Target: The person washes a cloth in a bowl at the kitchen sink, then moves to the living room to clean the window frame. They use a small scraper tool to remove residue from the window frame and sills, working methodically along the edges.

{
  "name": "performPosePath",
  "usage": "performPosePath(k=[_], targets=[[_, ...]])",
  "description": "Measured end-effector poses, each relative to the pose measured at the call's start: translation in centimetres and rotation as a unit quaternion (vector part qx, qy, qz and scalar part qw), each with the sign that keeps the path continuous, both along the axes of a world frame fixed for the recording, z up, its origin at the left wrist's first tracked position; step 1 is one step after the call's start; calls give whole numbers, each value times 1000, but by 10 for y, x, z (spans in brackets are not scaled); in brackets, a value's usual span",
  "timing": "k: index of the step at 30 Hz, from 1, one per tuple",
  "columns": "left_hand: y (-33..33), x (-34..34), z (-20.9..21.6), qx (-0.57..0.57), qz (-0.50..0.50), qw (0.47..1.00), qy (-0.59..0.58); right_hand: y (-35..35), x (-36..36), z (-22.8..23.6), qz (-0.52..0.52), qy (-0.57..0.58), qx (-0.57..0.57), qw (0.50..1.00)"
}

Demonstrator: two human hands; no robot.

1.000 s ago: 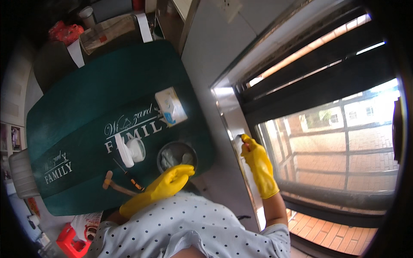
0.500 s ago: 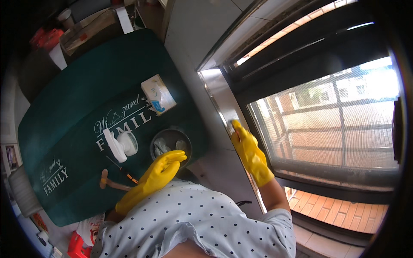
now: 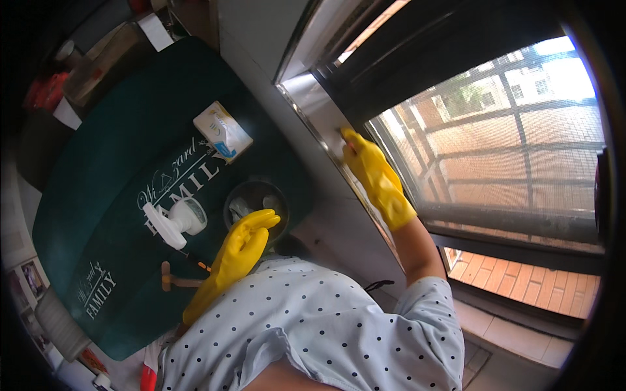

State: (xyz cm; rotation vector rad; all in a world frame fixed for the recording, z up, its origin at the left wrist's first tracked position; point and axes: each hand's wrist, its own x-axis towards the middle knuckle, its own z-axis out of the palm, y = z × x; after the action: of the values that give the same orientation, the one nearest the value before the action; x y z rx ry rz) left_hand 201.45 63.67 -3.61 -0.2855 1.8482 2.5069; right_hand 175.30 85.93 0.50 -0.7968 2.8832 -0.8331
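Note:
Both my hands wear yellow rubber gloves. My right hand [image 3: 373, 171] reaches to the narrow window sill [image 3: 314, 107], its fingers bent and pressed together at the surface. Whatever lies under those fingers is hidden. My left hand [image 3: 242, 246] is held in front of my body by the near rim of a dark round bowl [image 3: 285, 212]. Its fingers are stretched out side by side, with nothing in them. Crumpled pale pieces [image 3: 240, 208] lie in the bowl. A white spray bottle [image 3: 186, 217] lies on the green-covered table [image 3: 124, 150] left of it.
A tissue pack [image 3: 222, 132] lies on the table near the wall. A hammer [image 3: 175, 282] and a thin orange-and-black tool [image 3: 197, 262] lie by my left forearm. On the right stands a dark-framed window [image 3: 495, 156] with a mesh screen. A bag and a cup crowd the far left.
My right hand has moved a little farther along the sill, away from my body. The view has shifted and turned slightly. My left hand stays by the bowl.

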Motion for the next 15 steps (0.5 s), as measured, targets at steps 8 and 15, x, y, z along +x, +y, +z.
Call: performPosePath(k=[8,15], targets=[[0,0,-9,-8,-75,997,-17,80,73,14,-27,-76,39,996],[15,1,2,-26,-95,995,-4,64,66,6,-32,-72,-23,997]])
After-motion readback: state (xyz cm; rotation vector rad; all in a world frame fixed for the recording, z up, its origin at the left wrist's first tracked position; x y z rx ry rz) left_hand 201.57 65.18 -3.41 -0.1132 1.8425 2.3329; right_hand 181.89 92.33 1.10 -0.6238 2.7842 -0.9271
